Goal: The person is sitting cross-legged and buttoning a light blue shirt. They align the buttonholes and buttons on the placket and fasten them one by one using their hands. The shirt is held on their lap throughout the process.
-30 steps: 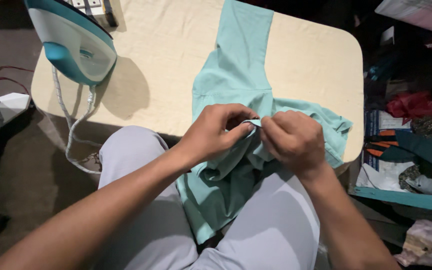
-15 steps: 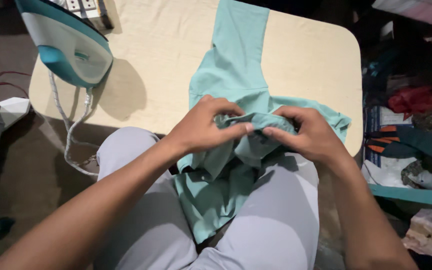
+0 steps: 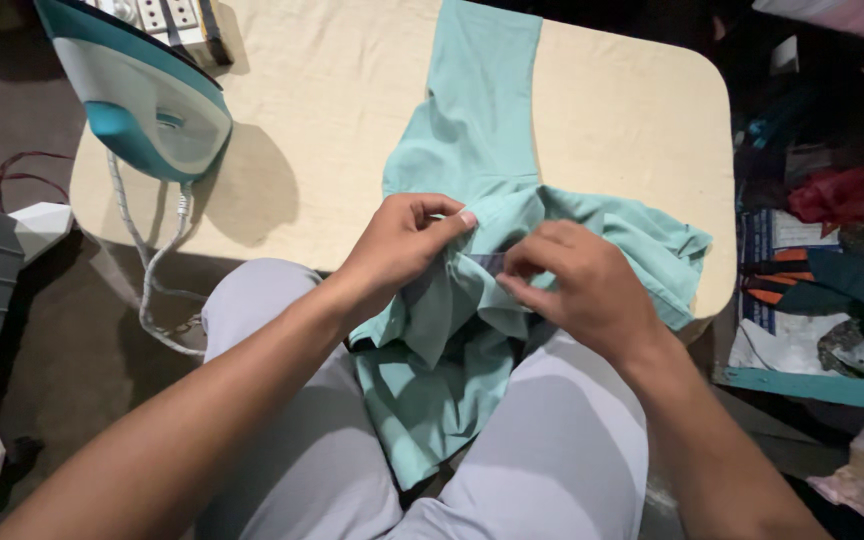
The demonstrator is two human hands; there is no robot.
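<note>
The mint-green garment (image 3: pixel 472 130) lies half on the cream-covered ironing board (image 3: pixel 612 110) and half off it: one long flat panel runs straight up the board toward its far edge, a crumpled part spreads toward the board's right corner, and the rest hangs over the near edge into the lap of the person in grey trousers (image 3: pixel 552 440). Judging by this, the flat panel looks smoothed while the bunched middle and the hanging part are still rumpled, so most of the arranging seems left to do. The left hand (image 3: pixel 399 245) is pinched shut on a fold of the garment just at the board's near edge, and the right hand (image 3: pixel 577 285) is closed on the cloth right beside it, the two nearly touching over the bunched fabric. The blue and white iron (image 3: pixel 137 95) stands untouched at the board's left corner, its cord (image 3: pixel 147 265) trailing off the near edge there.
</note>
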